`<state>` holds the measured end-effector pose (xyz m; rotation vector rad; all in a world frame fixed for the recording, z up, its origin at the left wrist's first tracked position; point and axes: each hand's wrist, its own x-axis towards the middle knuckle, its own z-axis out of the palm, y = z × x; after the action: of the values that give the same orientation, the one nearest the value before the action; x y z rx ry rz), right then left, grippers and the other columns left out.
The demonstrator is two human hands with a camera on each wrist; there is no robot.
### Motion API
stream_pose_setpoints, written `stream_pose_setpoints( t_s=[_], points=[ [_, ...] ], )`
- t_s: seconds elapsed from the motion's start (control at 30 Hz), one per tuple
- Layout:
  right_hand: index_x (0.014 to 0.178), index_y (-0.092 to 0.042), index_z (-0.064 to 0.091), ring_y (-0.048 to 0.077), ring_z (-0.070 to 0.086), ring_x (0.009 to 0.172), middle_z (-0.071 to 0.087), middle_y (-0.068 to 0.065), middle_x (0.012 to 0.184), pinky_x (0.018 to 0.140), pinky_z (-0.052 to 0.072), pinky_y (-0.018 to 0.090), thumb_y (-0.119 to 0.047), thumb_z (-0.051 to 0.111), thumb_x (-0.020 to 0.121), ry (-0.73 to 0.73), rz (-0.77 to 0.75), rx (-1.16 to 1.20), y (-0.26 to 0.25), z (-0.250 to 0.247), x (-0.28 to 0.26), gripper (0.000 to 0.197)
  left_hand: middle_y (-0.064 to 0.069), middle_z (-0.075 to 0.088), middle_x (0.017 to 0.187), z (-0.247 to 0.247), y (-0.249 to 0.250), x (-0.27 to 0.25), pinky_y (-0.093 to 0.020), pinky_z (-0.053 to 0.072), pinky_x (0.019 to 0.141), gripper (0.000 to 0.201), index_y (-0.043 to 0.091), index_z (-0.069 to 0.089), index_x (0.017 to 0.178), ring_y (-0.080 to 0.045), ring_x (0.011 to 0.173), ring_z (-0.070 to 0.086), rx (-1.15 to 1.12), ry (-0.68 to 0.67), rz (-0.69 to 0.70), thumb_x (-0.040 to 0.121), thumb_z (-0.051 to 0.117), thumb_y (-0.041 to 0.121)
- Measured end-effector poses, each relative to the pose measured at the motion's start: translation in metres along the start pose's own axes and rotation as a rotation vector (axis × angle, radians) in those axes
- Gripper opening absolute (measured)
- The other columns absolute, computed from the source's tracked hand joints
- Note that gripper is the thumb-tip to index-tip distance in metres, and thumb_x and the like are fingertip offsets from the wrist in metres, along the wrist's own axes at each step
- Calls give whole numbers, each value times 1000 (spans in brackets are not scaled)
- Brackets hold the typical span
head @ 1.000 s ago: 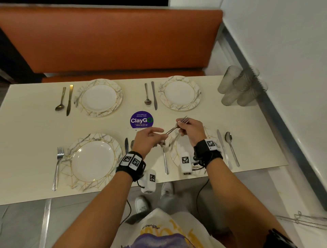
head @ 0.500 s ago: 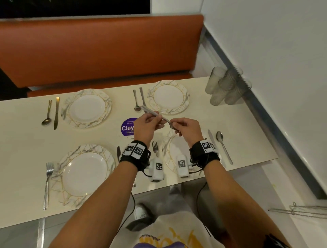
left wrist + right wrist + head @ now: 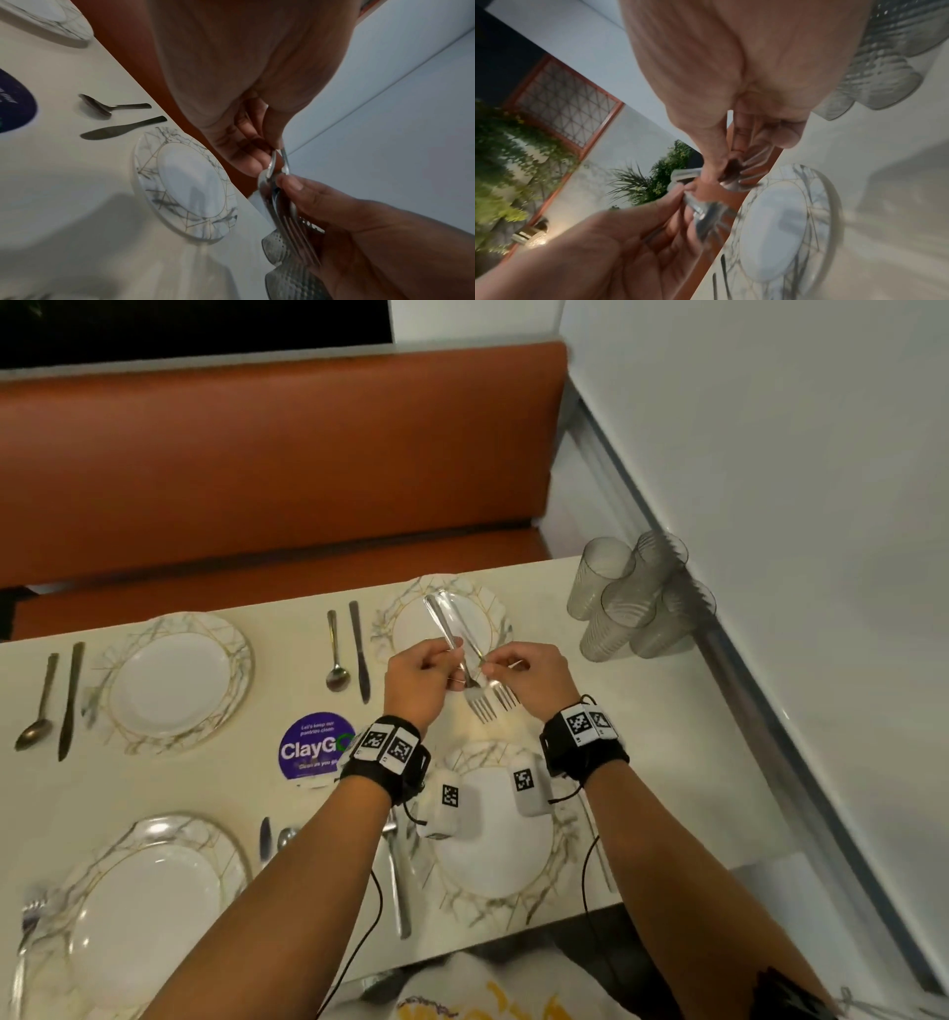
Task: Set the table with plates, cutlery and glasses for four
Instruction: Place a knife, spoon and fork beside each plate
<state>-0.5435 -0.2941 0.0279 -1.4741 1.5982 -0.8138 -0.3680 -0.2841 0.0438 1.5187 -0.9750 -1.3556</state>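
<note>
1. On the far left of the cream rectangular table, a steel spoon and table knife lie beside a white marble-patterned plate with gold lines; no fork is seen there.
2. Nearer the person on the left, another such plate carries a steel fork at its left edge, so that place looks furnished with cutlery.
3. The left hand is curled closed around the handle of 1 shiny steel fork, tines pointing back at the person.
4. The right hand pinches a 2nd steel fork just beside the 1st. A second ago both hands shared what looked like a single bundle low over the near plate; now the forks are parted and raised over the far right plate.
5. I judge that the 2 far places, each showing only spoon and knife, get these forks next.
6. At the right edge, 4 clear ribbed tumblers stand clustered, not yet distributed.
</note>
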Motion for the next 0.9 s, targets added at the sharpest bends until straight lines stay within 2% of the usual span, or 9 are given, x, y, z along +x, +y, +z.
stream_pose_setpoints(
  t_s=[0.13,0.23,0.33,0.4,0.47,0.57,0.7,0.83,0.9],
  points=[
    [92,-18,79,11,71,74,75,-4,81,78,57,25,-19,78,85,91,98,16,27,-17,55,8,-13,72,82,14,1,30,-40,63,79,17,10,77,110,-23,73,66,20,52,-51,98,66,4],
    [92,-11,78,3,67,63,73,0,77,66,55,12,-10,74,87,155,219,-14,53,-17,94,6,-12,72,82,19,-6,50,-41,64,80,16,11,78,108,-24,75,67,51,91,-87,98,67,5],
    [89,-11,77,18,70,68,75,8,82,61,58,24,-4,65,89,179,302,-115,77,-5,102,14,-7,73,80,13,-16,49,-39,64,79,17,11,78,111,-19,72,70,70,94,-101,98,67,6],
    [88,-11,77,26,70,71,75,13,84,58,54,24,-3,61,89,175,339,-169,93,1,112,18,-6,73,80,12,-23,54,-36,64,77,18,12,77,111,-14,69,70,88,113,-121,99,65,6],
    [89,-5,77,23,65,66,74,16,83,56,48,21,-2,60,90,160,334,-198,102,4,115,17,-7,74,81,9,-28,57,-34,63,76,19,14,77,111,-12,67,69,90,128,-134,100,64,5],
    [91,-2,76,26,66,73,73,17,89,62,45,21,-5,65,89,153,299,-236,108,3,121,12,-9,74,84,7,-33,61,-34,64,76,20,12,76,113,-14,69,69,83,146,-146,100,64,5],
    [84,-3,75,34,67,81,64,20,96,67,56,35,-11,73,85,174,285,-267,113,5,127,9,-11,74,85,9,-37,64,-33,64,75,19,10,76,114,-19,72,70,61,152,-156,99,65,5],
    [85,-4,74,31,66,84,66,17,96,68,46,26,-12,71,86,156,284,-290,117,4,131,9,-12,74,84,13,-40,65,-28,62,69,18,12,77,111,-20,73,69,46,155,-164,99,66,4],
    [91,-3,74,32,66,89,65,17,101,71,48,28,-13,72,87,162,298,-282,118,4,133,10,-13,73,84,14,-41,65,-26,60,67,18,11,77,112,-21,73,69,45,154,-170,99,66,5]
  ],
)
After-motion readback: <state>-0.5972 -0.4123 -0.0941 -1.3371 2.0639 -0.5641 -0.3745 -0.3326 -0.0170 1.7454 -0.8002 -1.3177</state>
